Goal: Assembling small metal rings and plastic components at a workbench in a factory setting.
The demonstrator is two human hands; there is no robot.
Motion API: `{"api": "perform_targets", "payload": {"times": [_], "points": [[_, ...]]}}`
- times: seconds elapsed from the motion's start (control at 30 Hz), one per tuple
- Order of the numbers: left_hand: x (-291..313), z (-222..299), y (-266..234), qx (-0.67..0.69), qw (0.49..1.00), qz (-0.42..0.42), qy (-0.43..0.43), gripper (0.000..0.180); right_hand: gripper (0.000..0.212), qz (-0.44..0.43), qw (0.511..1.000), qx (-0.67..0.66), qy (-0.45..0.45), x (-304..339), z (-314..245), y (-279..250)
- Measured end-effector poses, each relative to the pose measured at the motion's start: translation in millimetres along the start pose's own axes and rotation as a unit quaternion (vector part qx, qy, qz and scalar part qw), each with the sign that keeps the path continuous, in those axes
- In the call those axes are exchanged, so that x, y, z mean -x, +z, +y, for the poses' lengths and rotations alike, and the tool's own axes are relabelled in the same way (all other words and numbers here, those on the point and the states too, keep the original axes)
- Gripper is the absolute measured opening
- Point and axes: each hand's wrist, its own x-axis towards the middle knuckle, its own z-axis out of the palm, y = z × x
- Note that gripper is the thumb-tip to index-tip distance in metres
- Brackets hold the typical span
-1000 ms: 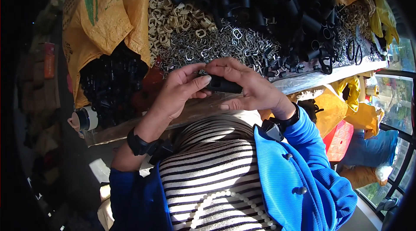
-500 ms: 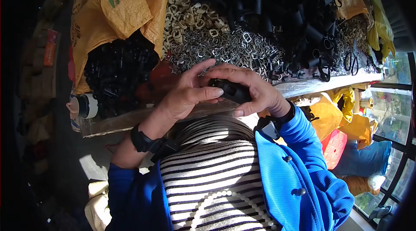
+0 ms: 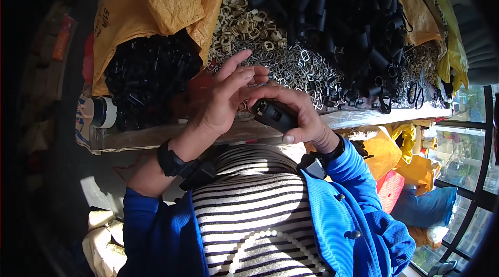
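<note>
In the head view, your right hand was closed around a short black hollow plastic casing, with the index finger along its far side and the thumb by its near right end. The casing lay between your hands, in front of your striped shirt, with its long axis slanting from far left to near right. Its far-left end, where some pale detail showed, faced your left hand, and the opposite end ran back into your right palm. Your left hand was the nearer to that exposed end: it stood just to its left, fingers extended and loosely spread, with nothing visible in its grasp; whether a lower fingertip touched the casing you could not tell. Beyond both hands lay a heap of small silvery metal loops, with chunky beige rings at its far left and black plastic tubes to its right.
</note>
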Motion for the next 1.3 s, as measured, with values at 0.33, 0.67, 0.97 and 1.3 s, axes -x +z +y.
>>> {"api": "perform_targets", "payload": {"times": [0.33,0.67,0.97,1.3], "points": [[-21,-10,47,-0.066,0.995,-0.077,0.016,0.054,0.064,0.046,0.989,-0.137,0.039,17,9,-6],[-29,-26,83,-0.032,0.989,-0.135,0.039,0.057,0.045,0.127,0.987,-0.094,-0.014,44,-6,-20],[-18,-9,18,-0.097,0.994,-0.058,-0.012,0.052,0.048,0.344,0.923,0.148,0.093,164,-12,-61],[35,22,-105,-0.25,0.959,0.116,0.071,0.031,0.021,0.486,0.741,0.312,0.343,310,42,-78]]}}
